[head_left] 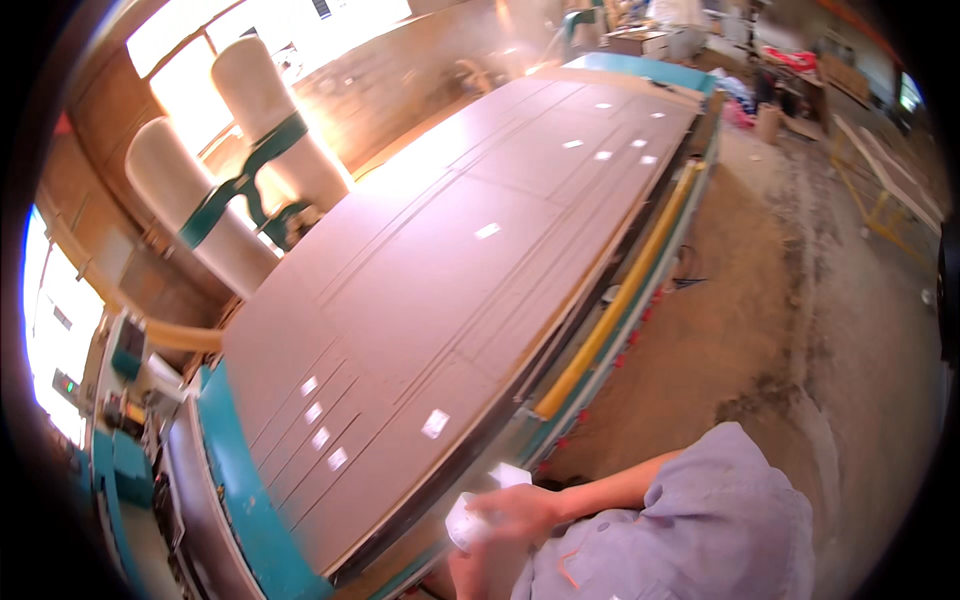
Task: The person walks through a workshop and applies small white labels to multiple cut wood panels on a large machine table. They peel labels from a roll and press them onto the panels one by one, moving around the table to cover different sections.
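Close to my body, low in the picture, my right hand [527, 508] is closed around white paper labels [466, 522], perhaps a roll. Another white piece [511, 475] sticks up above its fingers. My left hand [472, 568] is just below against the same labels, blurred and partly cut off, its fingers hard to make out. Beyond both hands lies a large brown board [400, 270] cut with long straight grooves. Several white labels are stuck on it: a near row [320, 438], a single larger one [435, 424], one mid-board [487, 231] and a far group [603, 156].
The board rests on a teal machine bed [232, 480] with a yellow rail [620, 300] along its right side. Left of it stand two pale dust-collector bags [265, 95] and a control unit [125, 440]. A trestle [880, 190] stands on the dusty floor [740, 290] at right.
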Available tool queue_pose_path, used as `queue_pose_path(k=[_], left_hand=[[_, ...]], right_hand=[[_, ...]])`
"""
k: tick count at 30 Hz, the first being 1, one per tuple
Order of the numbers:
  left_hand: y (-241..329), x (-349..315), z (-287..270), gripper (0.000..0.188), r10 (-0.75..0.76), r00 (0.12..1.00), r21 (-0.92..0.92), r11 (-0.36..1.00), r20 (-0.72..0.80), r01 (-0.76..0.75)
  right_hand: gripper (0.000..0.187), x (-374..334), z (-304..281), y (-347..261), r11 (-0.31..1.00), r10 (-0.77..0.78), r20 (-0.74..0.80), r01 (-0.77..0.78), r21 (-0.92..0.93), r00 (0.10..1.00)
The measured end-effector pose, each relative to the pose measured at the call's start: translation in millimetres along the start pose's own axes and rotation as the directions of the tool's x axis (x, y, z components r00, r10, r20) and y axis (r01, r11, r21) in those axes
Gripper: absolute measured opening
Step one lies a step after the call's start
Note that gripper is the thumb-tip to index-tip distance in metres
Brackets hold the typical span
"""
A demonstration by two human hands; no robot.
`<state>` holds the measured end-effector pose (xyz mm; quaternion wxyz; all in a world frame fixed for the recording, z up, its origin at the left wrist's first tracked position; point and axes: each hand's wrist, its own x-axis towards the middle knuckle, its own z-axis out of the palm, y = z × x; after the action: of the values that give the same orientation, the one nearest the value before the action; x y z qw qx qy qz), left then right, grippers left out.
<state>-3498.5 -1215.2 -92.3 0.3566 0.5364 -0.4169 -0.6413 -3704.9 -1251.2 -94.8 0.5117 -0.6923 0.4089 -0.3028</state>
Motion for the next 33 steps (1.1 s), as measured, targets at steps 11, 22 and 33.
queue_pose_path(k=[11,22,33], left_hand=[[-60,-26,180,0.039,-0.113,0.893,0.047,0.994,0.435,0.103],[-102,-23,570,0.032,-0.261,0.693,0.338,0.941,0.672,0.027],[-125,11,926,0.037,-0.445,0.264,0.446,0.893,0.856,0.06]], right_hand=[[0.059,-235,-79,35,0.997,0.075,-0.41,-0.074,0.018,0.909],[0.057,-539,-267,51,0.973,0.201,-0.871,-0.197,0.123,0.447],[0.062,-750,-452,155,0.899,0.325,-0.944,-0.327,0.289,0.06]])
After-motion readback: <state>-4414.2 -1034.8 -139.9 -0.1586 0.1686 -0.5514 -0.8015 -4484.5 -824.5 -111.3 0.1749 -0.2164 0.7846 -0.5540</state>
